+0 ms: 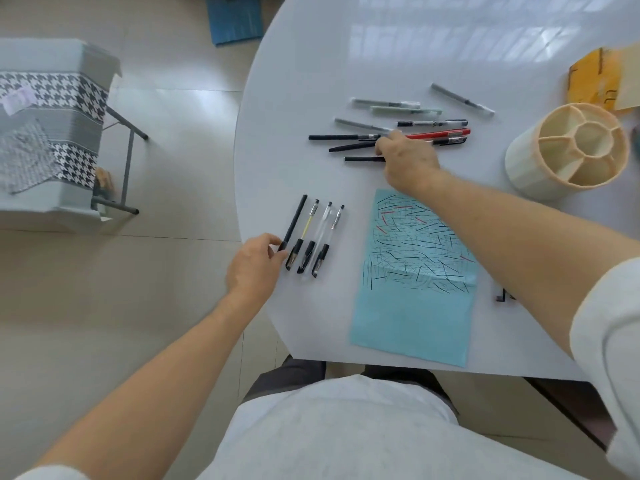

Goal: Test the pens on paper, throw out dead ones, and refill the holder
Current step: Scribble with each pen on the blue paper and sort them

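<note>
A blue paper (pixel 412 317) covered in black and red test strokes lies on the white table (pixel 311 64). Left of it several pens lie side by side; my left hand (pixel 254 266) touches the lower end of the leftmost black pen (pixel 294 220) with its fingertips. Further back lies a loose pile of pens, among them a red pen (pixel 438 134). My right hand (pixel 408 161) reaches into that pile and grips a black pen (pixel 363 159) whose end sticks out to the left. The cream pen holder (pixel 568 150) stands empty at the right.
A yellow envelope (pixel 595 77) lies behind the holder. A small black object (pixel 500 296) shows beside my right forearm. Off the table to the left stands a chair with houndstooth fabric (pixel 52 126). A blue bin (pixel 235 19) sits on the floor beyond the table edge.
</note>
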The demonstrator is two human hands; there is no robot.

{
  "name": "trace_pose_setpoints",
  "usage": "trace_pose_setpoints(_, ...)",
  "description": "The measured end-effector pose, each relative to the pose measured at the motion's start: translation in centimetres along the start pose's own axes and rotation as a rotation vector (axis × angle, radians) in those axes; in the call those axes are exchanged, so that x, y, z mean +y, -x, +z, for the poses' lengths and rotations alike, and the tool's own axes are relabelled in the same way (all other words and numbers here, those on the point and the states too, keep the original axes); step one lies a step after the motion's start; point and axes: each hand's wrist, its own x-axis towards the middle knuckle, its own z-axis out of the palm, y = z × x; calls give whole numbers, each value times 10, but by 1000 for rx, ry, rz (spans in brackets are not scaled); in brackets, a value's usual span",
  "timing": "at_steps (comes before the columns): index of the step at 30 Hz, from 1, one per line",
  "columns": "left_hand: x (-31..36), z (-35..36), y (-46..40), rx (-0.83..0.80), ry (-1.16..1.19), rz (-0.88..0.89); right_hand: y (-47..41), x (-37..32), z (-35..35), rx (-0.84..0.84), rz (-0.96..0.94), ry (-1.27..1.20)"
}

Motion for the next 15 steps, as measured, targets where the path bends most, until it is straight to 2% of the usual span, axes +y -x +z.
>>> trace_pose_setpoints(3,5,-3,4,9,-2,67,8,2,-5,28,52,-153)
trace_pose_setpoints(6,21,-6,9,98,67,159,43,0,-14,161,207,-577)
trace_pose_setpoints(8,40,-6,13,105,158,222,81,-8,-16,161,360,-913)
trace_pose_setpoints(11,79,2,24,-80,259,371,141,-22,-10,75,468,-1318)
trace_pose_setpoints(15,121,17,37,-483,227,500,206,-33,3,39,510,-1589)
